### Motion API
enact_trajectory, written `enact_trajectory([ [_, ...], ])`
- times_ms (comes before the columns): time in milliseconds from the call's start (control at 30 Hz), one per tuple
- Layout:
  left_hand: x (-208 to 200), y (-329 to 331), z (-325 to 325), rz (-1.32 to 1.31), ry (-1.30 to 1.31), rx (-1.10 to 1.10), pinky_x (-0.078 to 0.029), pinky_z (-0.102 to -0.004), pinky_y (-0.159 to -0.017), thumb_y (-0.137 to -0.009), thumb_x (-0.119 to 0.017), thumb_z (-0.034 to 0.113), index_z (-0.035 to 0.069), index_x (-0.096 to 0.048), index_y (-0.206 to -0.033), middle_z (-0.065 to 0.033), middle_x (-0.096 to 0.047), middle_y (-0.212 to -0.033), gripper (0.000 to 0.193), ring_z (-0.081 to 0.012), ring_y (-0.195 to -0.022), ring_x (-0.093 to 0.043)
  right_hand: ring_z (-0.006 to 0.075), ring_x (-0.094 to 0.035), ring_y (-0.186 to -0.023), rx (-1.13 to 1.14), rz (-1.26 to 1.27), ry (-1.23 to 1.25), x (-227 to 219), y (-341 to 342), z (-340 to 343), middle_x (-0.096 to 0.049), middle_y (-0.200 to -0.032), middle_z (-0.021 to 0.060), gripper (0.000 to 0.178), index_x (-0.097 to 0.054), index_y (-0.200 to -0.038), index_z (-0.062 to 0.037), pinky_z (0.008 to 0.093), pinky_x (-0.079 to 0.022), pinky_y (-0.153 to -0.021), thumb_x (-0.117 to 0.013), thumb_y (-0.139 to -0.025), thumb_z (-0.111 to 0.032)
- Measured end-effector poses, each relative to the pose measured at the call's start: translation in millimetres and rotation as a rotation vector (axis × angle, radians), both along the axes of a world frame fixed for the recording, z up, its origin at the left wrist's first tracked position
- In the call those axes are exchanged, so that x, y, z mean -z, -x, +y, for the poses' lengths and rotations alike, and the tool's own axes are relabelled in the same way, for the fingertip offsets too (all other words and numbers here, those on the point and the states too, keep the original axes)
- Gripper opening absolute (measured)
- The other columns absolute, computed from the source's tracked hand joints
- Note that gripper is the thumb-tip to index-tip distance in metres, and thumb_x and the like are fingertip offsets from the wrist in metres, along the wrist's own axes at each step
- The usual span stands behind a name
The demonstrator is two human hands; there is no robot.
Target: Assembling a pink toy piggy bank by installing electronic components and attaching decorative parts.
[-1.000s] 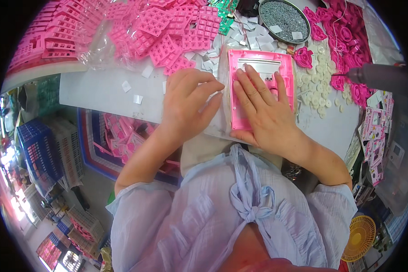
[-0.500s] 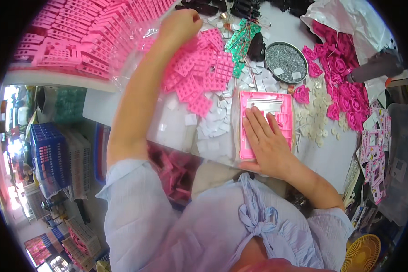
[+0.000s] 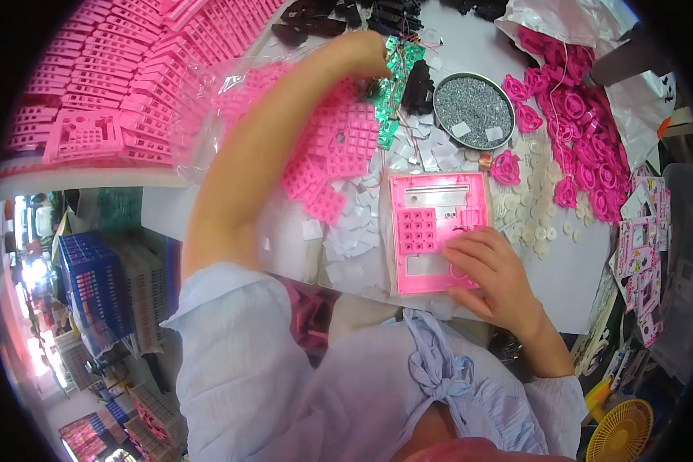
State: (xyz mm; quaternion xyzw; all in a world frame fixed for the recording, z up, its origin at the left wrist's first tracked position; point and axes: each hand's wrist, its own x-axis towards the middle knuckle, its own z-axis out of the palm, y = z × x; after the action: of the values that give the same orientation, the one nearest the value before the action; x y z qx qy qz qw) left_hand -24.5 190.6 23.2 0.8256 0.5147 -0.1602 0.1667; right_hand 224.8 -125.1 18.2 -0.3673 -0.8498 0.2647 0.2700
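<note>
Pink case (image 3: 445, 218) lies on the surface (image 3: 562, 289), just right of centre in the frame, with a square keypad (image 3: 418, 231) at its left side. Working this from afar, I'd steady it lightly, fingers off the keypad, and take any of the green boards (image 3: 396, 88) singly so it doesn't snag its neighbours. Now the fingers: my right hand (image 3: 496, 277) rests on the case's lower right part, loosely bent, thumb parted, no clench. Up at top centre, my left hand (image 3: 365, 52) is right by those boards; its fingertips are hidden, so I can't tell whether they're grasping anything.
</note>
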Motion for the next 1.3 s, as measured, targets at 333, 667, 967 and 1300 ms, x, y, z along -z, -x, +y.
enact_trajectory([
  [333, 23.1, 14.3, -100.2, 0.121, -0.422, -0.214, -0.043, -0.0623, -0.095, -0.068, -0.08, 0.064, 0.002, -0.069, -0.108, -0.0189, -0.065, -0.121, 0.074, -0.0345, -0.11, -0.064, 0.0256, -0.063, -0.097, -0.132, -0.039, -0.123, 1.0, 20.9, 26.4, -0.068, -0.099, 0.0071, 0.03, -0.069, -0.105, -0.0062, 0.0482, -0.047, -0.1, -0.077, -0.08, -0.021],
  [667, -29.3, 35.3, 2.7, -0.64, -0.099, -0.41, -0.054, -0.0365, -0.068, -0.074, -0.085, 0.029, 0.004, -0.075, -0.099, -0.0069, -0.073, -0.087, 0.037, -0.0182, -0.071, -0.066, 0.0288, -0.066, -0.087, -0.083, 0.137, -0.153, -9.8, 39.0, 69.7, -0.069, -0.089, 0.0096, 0.021, -0.071, -0.1, -0.0061, 0.0398, -0.052, -0.08, -0.076, -0.082, -0.017],
  [967, -14.4, 83.9, 16.4, -0.594, -0.051, -0.07, -0.049, -0.0291, -0.078, -0.092, -0.072, 0.021, 0.004, -0.068, -0.116, -0.0056, -0.07, -0.095, 0.03, -0.0122, -0.086, -0.062, 0.0262, -0.068, -0.085, 0.006, 0.11, -0.042, 7.6, 25.7, 72.1, -0.071, -0.093, 0.0106, 0.025, -0.071, -0.106, -0.005, 0.0382, -0.053, -0.075, -0.075, -0.085, -0.017],
  [1300, -73.3, 69.7, -74.3, -1.295, 0.034, -0.208, -0.051, -0.0313, -0.091, -0.099, -0.062, 0.028, 0.002, -0.06, -0.131, -0.0092, -0.069, -0.115, 0.041, -0.0171, -0.102, -0.065, 0.0133, -0.064, -0.077, 0.143, 1.324, 0.886, 6.4, 71.2, 227.3, -0.068, -0.102, 0.0058, 0.025, -0.062, -0.115, -0.0067, 0.0186, -0.043, -0.052, -0.069, -0.097, -0.023],
])
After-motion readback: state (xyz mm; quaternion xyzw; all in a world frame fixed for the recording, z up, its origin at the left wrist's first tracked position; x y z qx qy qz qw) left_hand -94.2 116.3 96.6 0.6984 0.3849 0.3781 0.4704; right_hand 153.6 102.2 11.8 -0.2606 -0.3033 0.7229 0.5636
